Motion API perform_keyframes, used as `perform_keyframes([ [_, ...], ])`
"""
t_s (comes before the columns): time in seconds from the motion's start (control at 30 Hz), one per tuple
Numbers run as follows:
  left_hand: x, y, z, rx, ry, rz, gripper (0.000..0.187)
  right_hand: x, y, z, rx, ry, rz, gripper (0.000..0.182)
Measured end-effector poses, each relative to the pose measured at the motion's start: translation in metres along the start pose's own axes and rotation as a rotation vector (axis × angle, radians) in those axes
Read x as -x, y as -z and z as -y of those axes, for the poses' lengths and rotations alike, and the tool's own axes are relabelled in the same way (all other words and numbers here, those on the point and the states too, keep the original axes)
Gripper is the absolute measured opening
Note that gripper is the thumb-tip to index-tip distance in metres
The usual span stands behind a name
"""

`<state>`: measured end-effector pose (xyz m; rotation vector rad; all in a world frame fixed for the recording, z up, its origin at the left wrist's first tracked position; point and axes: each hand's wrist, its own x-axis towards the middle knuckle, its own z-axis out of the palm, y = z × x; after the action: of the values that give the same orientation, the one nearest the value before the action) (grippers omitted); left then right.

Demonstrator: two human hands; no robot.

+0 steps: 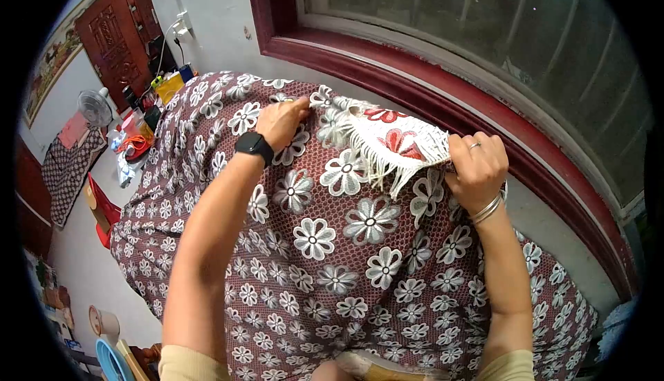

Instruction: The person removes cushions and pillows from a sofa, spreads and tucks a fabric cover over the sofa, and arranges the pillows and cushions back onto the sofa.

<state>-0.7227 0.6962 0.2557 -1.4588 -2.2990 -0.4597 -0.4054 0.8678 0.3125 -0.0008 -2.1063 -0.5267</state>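
A large brown cloth [339, 280] with grey and white flowers spreads out in front of me, draped in folds. My left hand [282, 123], with a black watch on the wrist, is closed on the far edge of this cloth. My right hand [478, 170], wearing a ring and bangles, grips the right end of a white fringed cloth section [422, 139] with red flowers. That section lies along the far edge between the hands, its fringe hanging over the brown flowered side. The fingertips of both hands are partly hidden.
A window with a dark red frame [408, 62] runs close behind the cloth. At the left are a fan [94, 107], a patterned cover [72, 170], a red bag [102, 209] and assorted small items. A blue basin [114, 361] stands at the lower left.
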Motion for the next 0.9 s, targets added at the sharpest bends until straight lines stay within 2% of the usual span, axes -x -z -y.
perform_keyframes([
  [0.03, -0.006, 0.009, -0.006, -0.135, 0.039, 0.034, 0.013, 0.003, 0.003, -0.002, -0.001, 0.0, 0.016, 0.033],
  [0.07, -0.01, 0.03, -0.016, -0.251, 0.064, -0.068, 0.012, 0.008, 0.006, -0.002, 0.031, -0.016, 0.014, 0.032],
  [0.1, -0.02, 0.032, -0.005, -0.077, -0.021, -0.383, 0.01, 0.014, 0.007, -0.004, 0.068, -0.032, 0.009, 0.031],
  [0.13, -0.037, 0.041, -0.003, -0.005, 0.031, -0.482, 0.012, 0.021, 0.006, -0.007, 0.104, -0.046, 0.004, 0.03],
  [0.23, -0.08, 0.052, -0.025, -0.047, -0.072, -0.745, 0.015, 0.035, -0.01, -0.005, 0.118, -0.097, -0.067, 0.029],
  [0.33, -0.098, 0.037, -0.038, -0.014, 0.076, -0.72, 0.015, 0.057, -0.044, 0.001, 0.171, -0.189, -0.089, 0.023],
  [0.43, -0.091, -0.019, -0.029, 0.098, 0.168, -0.734, 0.017, 0.08, -0.084, 0.016, 0.236, -0.373, -0.075, 0.02],
  [0.5, -0.073, -0.064, -0.02, 0.078, 0.266, -0.65, 0.017, 0.094, -0.09, 0.03, 0.165, -0.472, -0.005, 0.02],
  [0.53, -0.063, -0.067, -0.021, 0.152, 0.288, -0.57, 0.017, 0.109, -0.098, 0.035, 0.151, -0.488, 0.077, 0.021],
  [0.57, -0.059, -0.069, -0.019, 0.155, 0.181, -0.652, 0.016, 0.115, -0.1, 0.042, 0.137, -0.508, 0.161, 0.022],
  [0.63, -0.055, -0.061, -0.007, 0.113, 0.147, -0.199, 0.021, 0.116, -0.094, 0.043, 0.011, -0.567, 0.446, 0.019],
  [0.67, -0.055, -0.044, -0.013, -0.012, 0.229, 0.224, 0.033, 0.111, -0.087, 0.041, -0.018, -0.59, 0.589, 0.019],
  [0.7, -0.057, -0.044, -0.007, -0.208, 0.078, 0.468, 0.046, 0.104, -0.078, 0.037, -0.046, -0.611, 0.729, 0.019],
  [0.73, -0.058, -0.046, -0.002, -0.188, 0.019, 0.463, 0.039, 0.088, -0.06, 0.032, -0.158, -0.654, 0.714, 0.024],
  [0.77, -0.059, -0.048, 0.001, -0.166, -0.042, 0.458, 0.033, 0.055, -0.03, 0.033, -0.385, -0.82, 0.669, 0.03],
  [0.8, -0.061, -0.046, -0.002, -0.144, -0.019, 0.471, 0.036, 0.048, -0.021, 0.031, -0.2, -0.706, 0.34, 0.028],
  [0.83, -0.063, -0.029, -0.017, -0.127, 0.163, 0.565, 0.048, 0.024, -0.008, 0.033, -0.208, -0.561, 0.252, 0.027],
  [0.87, -0.06, -0.033, -0.018, -0.103, 0.204, 0.446, 0.047, 0.001, -0.002, 0.042, -0.216, -0.419, 0.167, 0.027],
  [0.9, -0.057, -0.039, -0.017, -0.079, 0.243, 0.327, 0.046, -0.006, -0.006, 0.056, -0.604, -0.43, 0.375, 0.026],
])
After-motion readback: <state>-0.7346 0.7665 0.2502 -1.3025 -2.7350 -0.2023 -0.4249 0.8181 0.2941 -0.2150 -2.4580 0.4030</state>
